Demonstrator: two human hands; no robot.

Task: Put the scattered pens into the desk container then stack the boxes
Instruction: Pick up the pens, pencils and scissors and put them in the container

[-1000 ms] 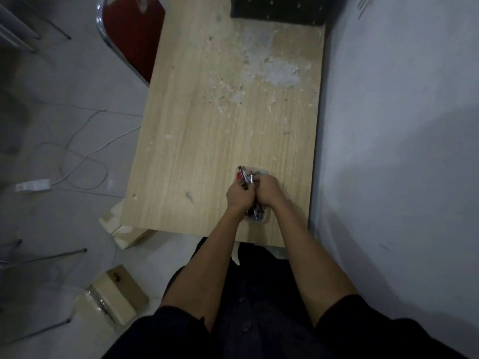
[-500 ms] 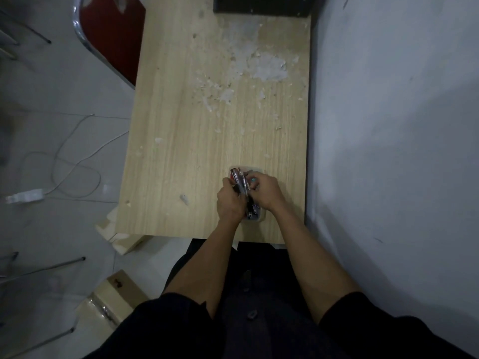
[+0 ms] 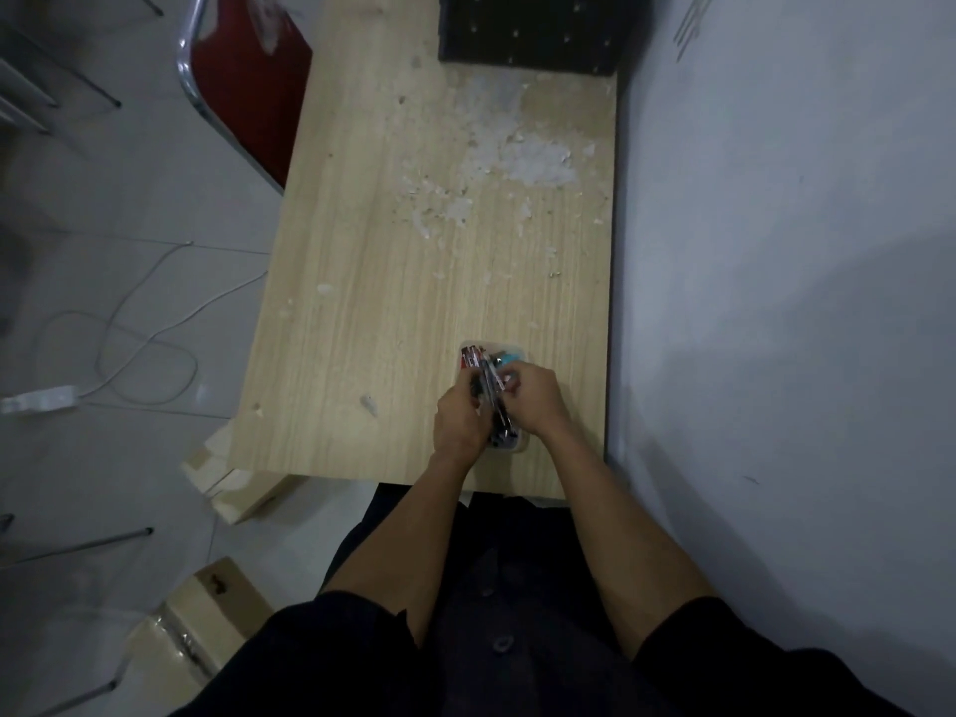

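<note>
Head view: left hand (image 3: pixel 459 417) and right hand (image 3: pixel 539 401) both curl around the pens (image 3: pixel 490 388), which point near-to-far in the container (image 3: pixel 519 447) by the tabletop (image 3: pixel 388 328)'s near-right edges; open room lies left and beyond.

No legible text, brand or number anywhere. Red-and-white print on the pens (image 3: pixel 473 360) in the container (image 3: pixel 513 347), near edge of the table (image 3: pixel 393 302), is too blurred to read. Dark mark on the cardboard box (image 3: pixel 207 613), floor left of the table, is unreadable.
</note>
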